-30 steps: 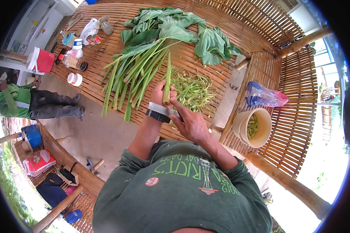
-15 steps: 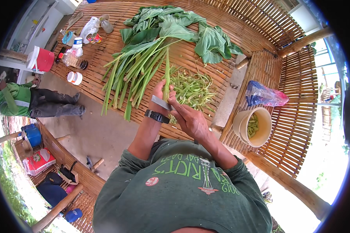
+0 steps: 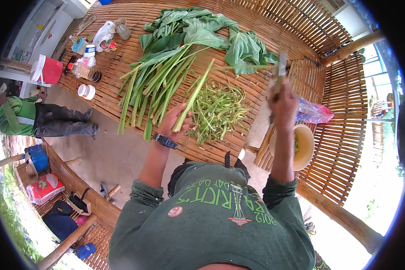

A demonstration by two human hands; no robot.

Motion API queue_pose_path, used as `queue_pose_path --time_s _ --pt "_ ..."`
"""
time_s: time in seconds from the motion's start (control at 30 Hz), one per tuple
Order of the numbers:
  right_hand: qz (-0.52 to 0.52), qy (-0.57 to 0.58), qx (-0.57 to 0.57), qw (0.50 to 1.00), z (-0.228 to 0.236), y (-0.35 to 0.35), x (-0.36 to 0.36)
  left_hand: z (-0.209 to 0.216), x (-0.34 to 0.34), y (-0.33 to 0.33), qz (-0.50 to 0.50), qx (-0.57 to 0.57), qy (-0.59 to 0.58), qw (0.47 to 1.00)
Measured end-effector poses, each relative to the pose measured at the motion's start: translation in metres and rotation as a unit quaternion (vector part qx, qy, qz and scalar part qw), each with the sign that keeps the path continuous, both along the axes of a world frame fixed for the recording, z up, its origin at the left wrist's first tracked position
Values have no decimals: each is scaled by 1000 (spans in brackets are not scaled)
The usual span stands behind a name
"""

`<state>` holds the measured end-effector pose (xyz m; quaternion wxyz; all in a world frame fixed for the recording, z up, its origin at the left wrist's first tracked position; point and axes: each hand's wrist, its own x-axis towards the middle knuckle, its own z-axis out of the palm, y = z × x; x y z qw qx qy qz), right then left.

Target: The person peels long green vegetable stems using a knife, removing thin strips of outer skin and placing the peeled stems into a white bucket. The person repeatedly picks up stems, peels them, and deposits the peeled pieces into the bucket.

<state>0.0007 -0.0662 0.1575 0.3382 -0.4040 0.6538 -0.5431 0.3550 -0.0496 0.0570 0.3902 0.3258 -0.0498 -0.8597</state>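
A pale green leaf stalk slants up and away from my left hand, whose fingers are closed round its lower end. Out to the right, over the table's edge, my right hand is raised and grips a knife with its blade pointing up. A thin strip of peel stretches between the stalk's top and the knife. Curly green peelings lie heaped right of the stalk. To its left is a bundle of long stalks, with large wilted green leaves at the far side.
Everything lies on a bamboo-slat table. Bottles and jars stand at its left, near a red bucket. A cream bucket and a plastic bag sit on the right bench. Another person is at the left.
My right hand has swung right and away from the stalk with the knife, drawing out a strip of peel. My left hand has shifted slightly left and down, still holding the stalk.
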Motion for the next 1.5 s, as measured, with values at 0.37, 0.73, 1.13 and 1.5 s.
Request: queue_pose_path --time_s 0.37,0.73,1.13,1.5 --pt "110 -25 57 992 28 -15 -33 -24 26 24 72 29 -97 992" --pt "360 172 -31 916 -33 77 130 -21 -35 -13 103 34 40 993" --pt "364 220 -90 900 -32 85 138 -10 -48 -20 72 55 25 996" --pt "378 244 -60 891 -26 85 137 -9 -43 -14 70 16 28 997"
